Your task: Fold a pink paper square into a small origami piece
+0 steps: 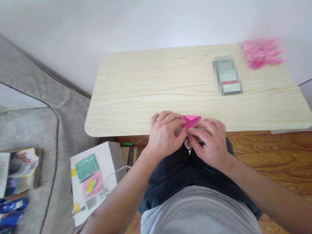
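Note:
A small folded piece of pink paper rests at the near edge of the light wooden table. My left hand is closed, its fingertips pinching the paper's left side. My right hand is closed too, pressing on the paper's lower right from beneath and beside it. Both hands meet just above my lap, and most of the paper is hidden under the fingers.
A heap of folded pink paper pieces lies at the table's far right corner, with a blurred-out rectangular object beside it. A white box with cards and a cable stands left of my knees. A grey sofa holds magazines.

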Tool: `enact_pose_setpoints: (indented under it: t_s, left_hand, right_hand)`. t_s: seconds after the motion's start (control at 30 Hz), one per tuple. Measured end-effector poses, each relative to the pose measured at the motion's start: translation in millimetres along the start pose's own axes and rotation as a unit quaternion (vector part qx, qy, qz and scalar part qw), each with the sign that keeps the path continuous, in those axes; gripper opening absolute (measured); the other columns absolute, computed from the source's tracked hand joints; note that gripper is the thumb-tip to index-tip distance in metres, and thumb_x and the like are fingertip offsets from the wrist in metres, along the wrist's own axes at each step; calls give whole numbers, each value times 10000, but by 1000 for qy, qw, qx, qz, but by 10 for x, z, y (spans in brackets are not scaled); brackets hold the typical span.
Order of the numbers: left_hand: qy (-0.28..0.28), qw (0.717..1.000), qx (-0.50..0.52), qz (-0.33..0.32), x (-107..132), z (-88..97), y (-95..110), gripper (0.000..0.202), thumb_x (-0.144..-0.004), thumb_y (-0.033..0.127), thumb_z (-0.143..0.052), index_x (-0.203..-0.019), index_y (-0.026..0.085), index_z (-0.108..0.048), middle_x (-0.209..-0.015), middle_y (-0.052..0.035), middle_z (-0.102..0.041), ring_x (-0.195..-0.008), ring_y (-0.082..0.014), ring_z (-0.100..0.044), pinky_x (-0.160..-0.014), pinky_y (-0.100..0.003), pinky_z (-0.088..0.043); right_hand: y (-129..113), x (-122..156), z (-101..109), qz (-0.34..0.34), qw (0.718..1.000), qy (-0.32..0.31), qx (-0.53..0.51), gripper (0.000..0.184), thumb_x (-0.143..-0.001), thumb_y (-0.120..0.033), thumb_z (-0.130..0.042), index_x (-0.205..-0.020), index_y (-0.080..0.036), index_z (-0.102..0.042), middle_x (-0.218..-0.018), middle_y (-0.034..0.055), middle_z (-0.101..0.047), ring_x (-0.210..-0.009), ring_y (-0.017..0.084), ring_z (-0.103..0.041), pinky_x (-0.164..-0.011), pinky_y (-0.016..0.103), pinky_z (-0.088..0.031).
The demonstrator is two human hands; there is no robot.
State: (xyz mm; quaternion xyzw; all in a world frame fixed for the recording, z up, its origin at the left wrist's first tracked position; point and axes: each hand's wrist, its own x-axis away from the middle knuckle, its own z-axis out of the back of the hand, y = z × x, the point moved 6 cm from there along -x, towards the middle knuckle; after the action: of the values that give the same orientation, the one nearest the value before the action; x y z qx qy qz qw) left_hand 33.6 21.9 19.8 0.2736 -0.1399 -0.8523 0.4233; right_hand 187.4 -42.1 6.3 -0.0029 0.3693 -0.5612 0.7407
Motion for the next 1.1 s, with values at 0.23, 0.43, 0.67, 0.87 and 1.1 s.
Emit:
enact_pose_setpoints:
  t_s: [0.23, 0.43, 0.67, 0.87, 1.1]
  left_hand:
    - [-7, 1000, -1, -5, 15, 39, 9, 162, -917, 394, -761, -1009, 262, -784, -1195, -29, -790, -1227, -267, -625, -1124, -484, -364]
    - [-39, 998, -5, -38, 52, 58, -22, 161, -909, 360, -779, -1040, 269, -800, -1186, -20, -788, -1176, -245, -629, -1044, -452, -390]
    - [-51, 998, -5, -48, 75, 66, -53, 167, -933, 399, -769, -1046, 285, -817, -1176, -16, -789, -1159, -239, -631, -1024, -448, -383]
    - [-75, 996, 10, -44, 28, 81, -92, 153, -947, 419, -756, -1017, 303, -826, -1157, -6, -795, -1133, -229, -636, -1003, -444, -377]
    - [-93, 994, 14, -46, -27, 74, -131, 161, -899, 447, -803, -985, 315, -837, -1146, 0, -803, -1127, -236, -641, -996, -435, -384]
  right_hand:
    - [214, -90, 58, 1, 998, -55, 3, 309, -956, -261, -686, -1261, -300, -716, -1280, 56, -742, -1275, 330, -567, -1115, 545, -358]
    - [182, -7, 62, 28, 998, -54, 19, 294, -957, -312, -708, -1250, -292, -725, -1301, 68, -735, -1240, 320, -590, -1083, 525, -377]
    - [192, 5, 63, 67, 995, -67, 5, 216, -966, -303, -723, -1180, -306, -753, -1228, 38, -761, -1218, 277, -609, -1067, 496, -397]
    - [239, -124, 83, 72, 991, -106, -22, 163, -981, -365, -716, -1121, -311, -781, -1190, 23, -766, -1181, 260, -604, -1046, 478, -429]
    - [277, -116, 66, 62, 991, -113, -24, 179, -985, -363, -711, -1144, -325, -785, -1208, 14, -769, -1179, 258, -601, -1045, 486, -429]
